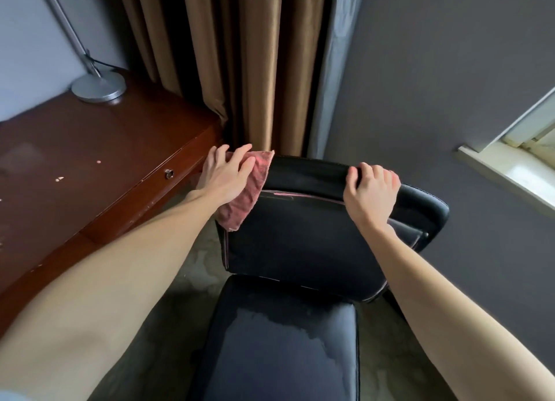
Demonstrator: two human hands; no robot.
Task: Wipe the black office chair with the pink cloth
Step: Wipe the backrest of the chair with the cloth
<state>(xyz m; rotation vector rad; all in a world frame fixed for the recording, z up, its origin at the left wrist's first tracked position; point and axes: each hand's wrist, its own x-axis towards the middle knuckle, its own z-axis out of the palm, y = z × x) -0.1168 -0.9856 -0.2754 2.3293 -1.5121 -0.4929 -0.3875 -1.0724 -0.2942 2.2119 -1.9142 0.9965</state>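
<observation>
One cloth (249,190) lay over the top left corner of the one chair (300,244), pressed by the left hand (223,175), fingers spread flat. The right hand (371,192) clamped curled fingers over its top edge. One lamp (97,85) stood at the far edge of the desk (75,160).

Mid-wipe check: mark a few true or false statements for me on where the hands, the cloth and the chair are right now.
1. The left hand presses the pink cloth against the upper left corner of the chair back. True.
2. The right hand also holds the cloth. False: it grips the top edge of the chair back, apart from the cloth.
3. The cloth lies flat on the seat. False: it hangs over the corner of the chair back; nothing lies on the seat.
4. A lamp base stands on the desk left of the chair. True.
</observation>
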